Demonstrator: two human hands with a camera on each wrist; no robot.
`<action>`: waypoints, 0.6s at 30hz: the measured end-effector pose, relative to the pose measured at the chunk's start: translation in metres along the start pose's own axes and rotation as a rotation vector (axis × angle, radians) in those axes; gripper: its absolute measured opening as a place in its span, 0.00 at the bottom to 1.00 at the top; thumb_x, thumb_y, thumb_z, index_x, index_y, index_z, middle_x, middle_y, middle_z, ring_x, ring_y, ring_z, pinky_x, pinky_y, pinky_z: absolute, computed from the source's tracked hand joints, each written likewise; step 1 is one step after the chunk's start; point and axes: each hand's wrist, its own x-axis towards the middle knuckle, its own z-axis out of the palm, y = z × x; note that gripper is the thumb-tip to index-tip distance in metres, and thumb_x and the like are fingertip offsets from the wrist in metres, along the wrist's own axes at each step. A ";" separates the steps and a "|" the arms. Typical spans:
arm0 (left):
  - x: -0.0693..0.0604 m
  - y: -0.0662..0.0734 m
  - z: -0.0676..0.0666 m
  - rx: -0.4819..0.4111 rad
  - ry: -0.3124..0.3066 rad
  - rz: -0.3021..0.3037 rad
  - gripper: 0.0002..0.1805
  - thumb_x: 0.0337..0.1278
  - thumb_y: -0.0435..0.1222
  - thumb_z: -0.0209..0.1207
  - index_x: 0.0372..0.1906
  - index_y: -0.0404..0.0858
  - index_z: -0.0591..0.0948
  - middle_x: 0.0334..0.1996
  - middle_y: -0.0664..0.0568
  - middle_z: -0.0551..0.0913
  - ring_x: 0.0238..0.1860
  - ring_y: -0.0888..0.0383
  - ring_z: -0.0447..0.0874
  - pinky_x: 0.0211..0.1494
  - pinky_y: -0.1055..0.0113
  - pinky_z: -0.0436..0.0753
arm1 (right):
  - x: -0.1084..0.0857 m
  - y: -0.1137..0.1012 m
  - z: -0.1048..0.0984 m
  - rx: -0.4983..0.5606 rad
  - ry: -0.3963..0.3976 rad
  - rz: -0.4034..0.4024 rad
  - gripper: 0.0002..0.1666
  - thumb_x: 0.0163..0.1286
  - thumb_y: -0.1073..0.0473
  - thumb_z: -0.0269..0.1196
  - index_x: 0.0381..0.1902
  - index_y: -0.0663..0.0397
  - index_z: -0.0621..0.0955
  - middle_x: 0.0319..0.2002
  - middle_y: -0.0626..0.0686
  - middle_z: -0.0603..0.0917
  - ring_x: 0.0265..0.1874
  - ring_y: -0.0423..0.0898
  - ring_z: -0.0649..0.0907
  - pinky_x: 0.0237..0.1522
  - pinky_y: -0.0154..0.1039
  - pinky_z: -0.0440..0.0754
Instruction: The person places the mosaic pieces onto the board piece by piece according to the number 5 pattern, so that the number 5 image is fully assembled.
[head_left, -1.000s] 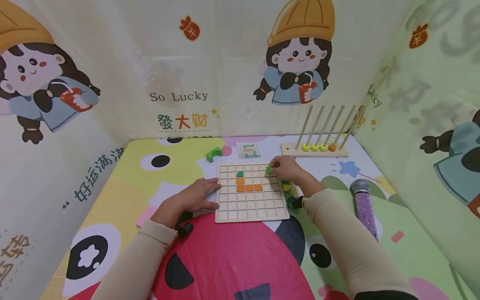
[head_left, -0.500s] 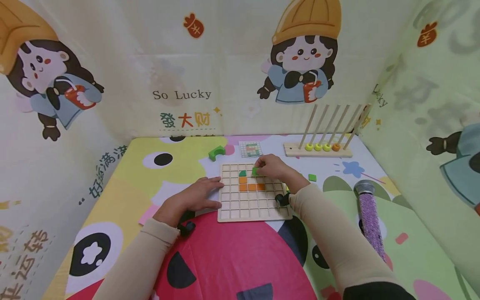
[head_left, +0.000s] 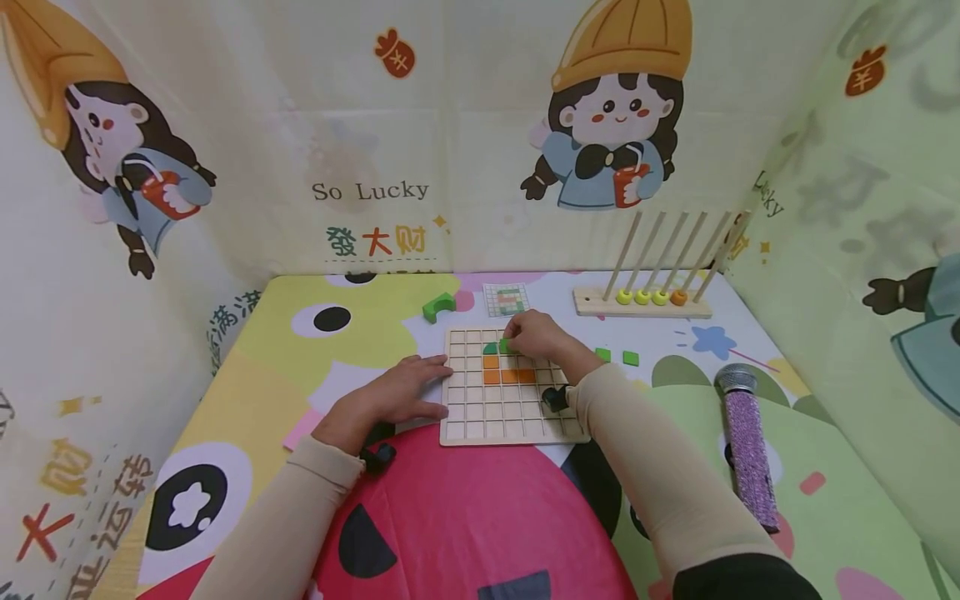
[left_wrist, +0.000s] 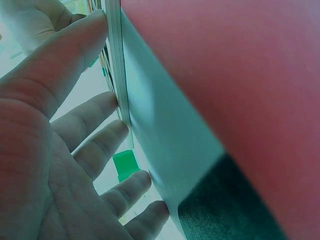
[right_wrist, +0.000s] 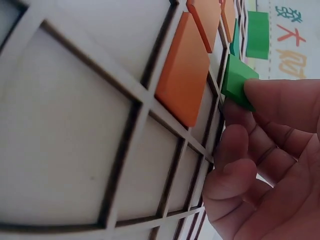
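Note:
A wooden grid board [head_left: 465, 408] lies on the patterned table cover. My left hand [head_left: 393, 392] rests at its left edge, fingers extended; in the left wrist view the thumb and fingertips meet the board's side. Over the upper rows, my right hand [head_left: 542, 336] pinches a green square tile [right_wrist: 236, 82] between thumb and fingers. That tile looks tilted, just right of a dark green rounded tile [head_left: 490, 348]. Below these, several orange tiles [head_left: 491, 375] form an L in the grid. Whether the held tile touches its cell, I cannot tell.
Behind the board lie a printed pattern card [head_left: 506, 300] and a green arch block [head_left: 438, 307]. Green tiles [head_left: 631, 358] lie to the right. A wooden peg stand [head_left: 643, 306] with beads stands at the back right, and a purple glittery microphone-shaped object [head_left: 750, 454] lies nearer.
My right hand has carried the green tile leftward across the board, from its upper right to beside the dark green tile. Green tiles at right became visible. My left hand has stayed at the edge.

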 end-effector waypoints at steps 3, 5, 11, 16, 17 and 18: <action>0.000 0.000 0.001 0.005 0.000 0.003 0.41 0.59 0.50 0.71 0.76 0.43 0.72 0.80 0.43 0.63 0.79 0.36 0.58 0.78 0.41 0.66 | 0.000 -0.002 0.001 -0.027 0.011 0.006 0.08 0.72 0.63 0.61 0.43 0.57 0.87 0.43 0.54 0.88 0.44 0.51 0.80 0.50 0.45 0.80; 0.001 0.000 0.001 0.005 0.000 0.009 0.41 0.59 0.50 0.71 0.75 0.43 0.72 0.80 0.42 0.63 0.79 0.35 0.58 0.78 0.41 0.66 | 0.000 -0.003 0.001 -0.058 0.015 0.012 0.10 0.72 0.63 0.61 0.44 0.56 0.88 0.44 0.54 0.89 0.46 0.51 0.81 0.53 0.46 0.81; 0.002 0.001 0.001 0.014 -0.003 0.021 0.41 0.60 0.50 0.71 0.75 0.41 0.72 0.80 0.42 0.63 0.79 0.34 0.58 0.78 0.41 0.66 | -0.004 -0.007 0.002 -0.116 0.013 0.031 0.15 0.73 0.63 0.60 0.50 0.55 0.90 0.51 0.54 0.90 0.58 0.54 0.82 0.62 0.49 0.81; 0.001 0.001 0.001 0.012 -0.003 -0.002 0.41 0.60 0.50 0.71 0.76 0.43 0.71 0.80 0.43 0.62 0.79 0.34 0.57 0.78 0.40 0.64 | -0.011 -0.006 -0.001 -0.109 0.004 0.006 0.16 0.74 0.61 0.61 0.54 0.55 0.89 0.54 0.54 0.89 0.60 0.56 0.82 0.60 0.48 0.81; 0.000 0.001 0.000 0.012 -0.002 -0.002 0.41 0.60 0.50 0.71 0.76 0.42 0.71 0.80 0.42 0.62 0.79 0.34 0.57 0.78 0.40 0.65 | -0.012 -0.005 -0.002 -0.099 0.001 -0.002 0.16 0.74 0.61 0.61 0.55 0.55 0.88 0.55 0.55 0.89 0.60 0.55 0.82 0.60 0.48 0.81; 0.000 0.001 0.000 0.011 -0.001 -0.002 0.41 0.59 0.49 0.71 0.76 0.42 0.71 0.80 0.42 0.62 0.79 0.34 0.57 0.78 0.40 0.65 | -0.014 -0.003 -0.003 -0.090 -0.002 -0.011 0.17 0.75 0.60 0.61 0.56 0.55 0.88 0.55 0.55 0.89 0.60 0.55 0.82 0.60 0.48 0.81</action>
